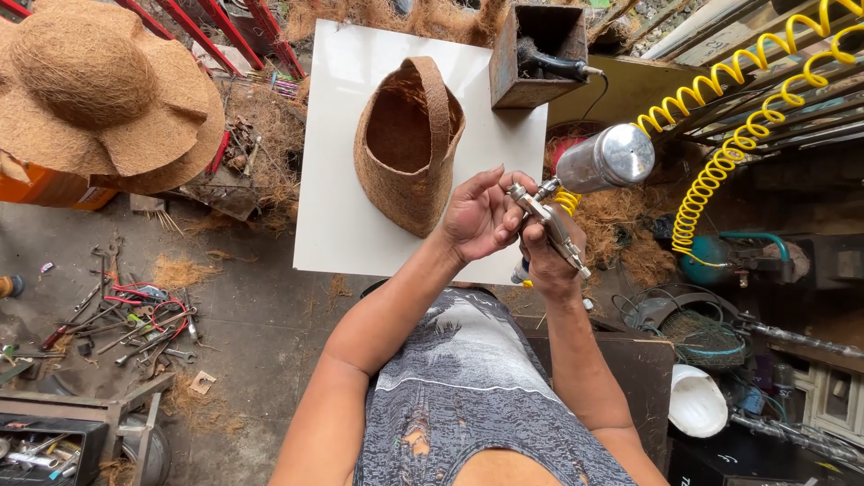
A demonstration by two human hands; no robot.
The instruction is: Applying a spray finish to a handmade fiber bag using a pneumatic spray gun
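Up top: empty coir basket (pixel 408 144).

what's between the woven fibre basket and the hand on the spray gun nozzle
In the head view, only bare white board lies between the coir basket and the left hand at the spray gun.

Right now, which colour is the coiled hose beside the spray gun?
Yellow; the coiled hose shows best in the head view.

Floor: grey concrete (pixel 261 333), fibre-littered | furniture: white tabletop (pixel 333 216), perhaps a dark bench (pixel 643 360) | light: daylight, soft
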